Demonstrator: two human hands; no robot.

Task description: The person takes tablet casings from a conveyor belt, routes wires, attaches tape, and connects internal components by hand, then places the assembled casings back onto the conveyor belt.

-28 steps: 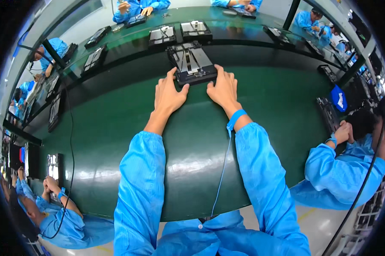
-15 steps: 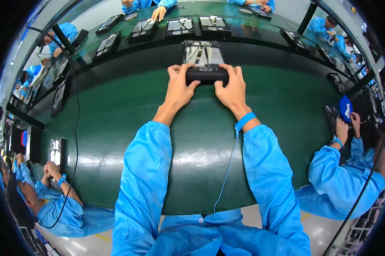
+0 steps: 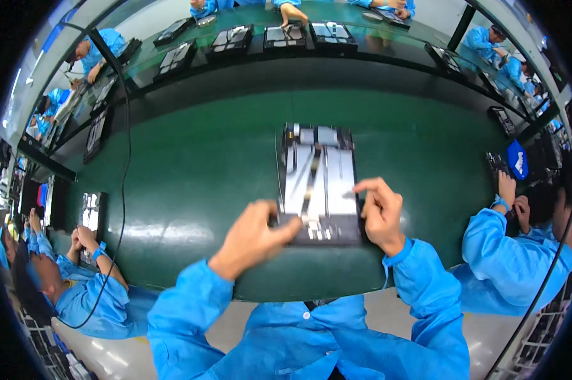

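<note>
An opened tablet-like device (image 3: 338,174) lies flat in front of me, with silver battery-like panels, ribbon strips and a black frame. My left hand (image 3: 251,239), smeared a little by motion, is at its near left corner. The thumb reaches over the near black strip and the fingers are by the left edge, gripping that corner. My right hand (image 3: 384,215) is beside the right edge, its index finger stretched toward the silver panel and the other fingers loosely bent. A blue wrist band (image 3: 398,252) circles my right wrist.
The green table (image 3: 197,158) curves around me. Similar devices (image 3: 230,39) stand in a row on the raised far shelf. A black cable (image 3: 127,145) hangs at the left. Co-workers in blue sit at the left (image 3: 102,297), right (image 3: 514,253) and far side. A blue pouch-like item (image 3: 517,159) is at the right.
The device has come from the far edge of the table toward me and now lies flat. My hands have drawn back with it; the right one has loosened from its two-handed grip.
</note>
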